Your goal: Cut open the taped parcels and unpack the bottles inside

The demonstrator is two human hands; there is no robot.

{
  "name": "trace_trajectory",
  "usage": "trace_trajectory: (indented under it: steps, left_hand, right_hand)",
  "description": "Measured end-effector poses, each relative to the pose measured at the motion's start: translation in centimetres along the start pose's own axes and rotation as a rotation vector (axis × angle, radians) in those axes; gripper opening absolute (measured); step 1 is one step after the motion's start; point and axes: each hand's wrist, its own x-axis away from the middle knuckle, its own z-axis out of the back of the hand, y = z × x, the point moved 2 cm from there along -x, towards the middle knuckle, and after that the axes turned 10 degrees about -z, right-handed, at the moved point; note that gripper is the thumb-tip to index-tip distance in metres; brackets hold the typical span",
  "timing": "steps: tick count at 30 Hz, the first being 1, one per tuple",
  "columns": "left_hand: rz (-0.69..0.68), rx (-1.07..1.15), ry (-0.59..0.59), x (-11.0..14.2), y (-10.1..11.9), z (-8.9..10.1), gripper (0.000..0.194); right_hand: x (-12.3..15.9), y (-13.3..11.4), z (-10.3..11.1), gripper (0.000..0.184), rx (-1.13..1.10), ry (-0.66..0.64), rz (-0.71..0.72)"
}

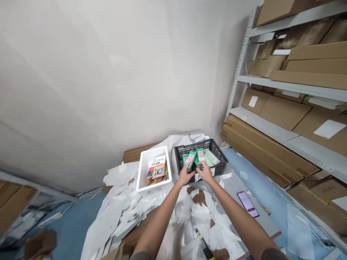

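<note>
At the front of a black plastic crate (222, 163), my left hand (186, 176) is closed on the lower end of a tilted green and pink box (191, 156). My right hand (206, 173) is beside it with curled fingers, close to the lower end of another green and pink box (200, 154). Whatever lies between those right fingers is too small to make out. More green packs are partly hidden in the crate, along with a pale green wrapped pack (212, 157) on its right side.
Left of the crate stands a white foam box (138, 180) holding booklets (158, 169). Torn white paper (127, 202) covers much of the table. A yellow and black cutter (206, 247) lies near me, a phone (248, 204) at right. Shelves with cartons (284, 110) rise on the right.
</note>
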Motion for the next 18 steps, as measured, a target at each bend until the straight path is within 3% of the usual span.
trace_trajectory:
  steps: [4,8,14,18]
  left_hand:
    - [-0.027,-0.075,0.068,8.6,1.5,7.9,0.069]
    - [0.02,-0.166,0.112,18.8,2.3,15.6,0.064]
    - [0.167,-0.326,0.131,36.3,1.3,25.5,0.049]
    - [0.32,-0.419,0.193,48.1,-0.3,29.4,0.044]
  right_hand:
    - [8.3,-3.0,-9.5,0.022,-0.102,-0.187,0.04]
    - [17.5,-3.9,-17.9,0.019,-0.041,-0.317,0.009]
    - [31.4,-1.2,-27.3,0.013,0.02,-0.569,0.004]
    - [39.1,1.6,-32.4,0.016,0.059,-0.699,-0.089]
